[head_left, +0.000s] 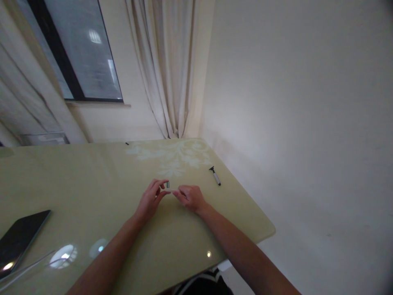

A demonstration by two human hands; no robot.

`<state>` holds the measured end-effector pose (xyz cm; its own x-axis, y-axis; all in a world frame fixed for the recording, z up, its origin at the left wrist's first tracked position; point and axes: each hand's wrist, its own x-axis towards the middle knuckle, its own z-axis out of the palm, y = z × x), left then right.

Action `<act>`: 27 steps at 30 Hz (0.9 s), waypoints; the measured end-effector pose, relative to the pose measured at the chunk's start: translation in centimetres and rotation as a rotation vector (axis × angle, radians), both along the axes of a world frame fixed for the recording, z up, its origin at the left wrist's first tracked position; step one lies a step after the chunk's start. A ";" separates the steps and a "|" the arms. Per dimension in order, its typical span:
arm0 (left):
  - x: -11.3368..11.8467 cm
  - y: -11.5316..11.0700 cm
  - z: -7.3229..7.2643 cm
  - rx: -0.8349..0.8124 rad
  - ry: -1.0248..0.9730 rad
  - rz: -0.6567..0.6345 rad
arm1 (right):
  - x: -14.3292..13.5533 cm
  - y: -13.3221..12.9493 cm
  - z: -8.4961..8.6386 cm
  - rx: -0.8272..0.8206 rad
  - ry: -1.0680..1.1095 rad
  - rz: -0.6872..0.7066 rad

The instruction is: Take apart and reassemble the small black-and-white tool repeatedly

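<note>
In the head view, my left hand (151, 197) is above the table, with its thumb and fingers curled round a small rectangular piece (167, 184) that has dark edges and a pale middle. Its kind is too small to tell. Close beside it, my right hand (190, 196) is closed, its thumb pointing left towards the left fingertips. A small pale strip (170, 190) shows between the two hands; the right fingers hide what they grip. To the right of my hands, a razor (215, 176) with a grey-and-black handle lies on the table, its dark head pointing away.
The pale green glossy table (123, 180) has a rounded right corner beside a white wall (294, 123). A dark tablet (21, 237) lies at the left, near a pale cable (27, 267). One tiny dark object (127, 143) sits at the far edge, before the curtains (172, 73).
</note>
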<state>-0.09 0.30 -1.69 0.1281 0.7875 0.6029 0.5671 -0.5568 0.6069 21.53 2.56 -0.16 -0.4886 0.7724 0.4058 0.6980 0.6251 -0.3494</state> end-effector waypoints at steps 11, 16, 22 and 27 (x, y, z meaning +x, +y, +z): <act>0.0 0.0 0.0 0.035 0.050 -0.006 | 0.0 0.2 -0.2 0.087 0.044 -0.136; -0.1 0.2 -0.1 0.056 0.033 -0.020 | 0.0 0.4 -0.3 0.126 0.009 -0.084; -0.2 0.2 0.2 0.045 0.055 0.006 | -0.2 0.5 -0.6 0.157 -0.036 -0.065; -0.3 0.5 0.3 0.030 0.072 -0.004 | -0.4 0.4 -0.5 0.149 -0.049 -0.104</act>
<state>-0.43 0.76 -1.42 0.1755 0.7686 0.6152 0.6064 -0.5767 0.5474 21.16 2.95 -0.67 -0.4314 0.7527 0.4973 0.7755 0.5911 -0.2219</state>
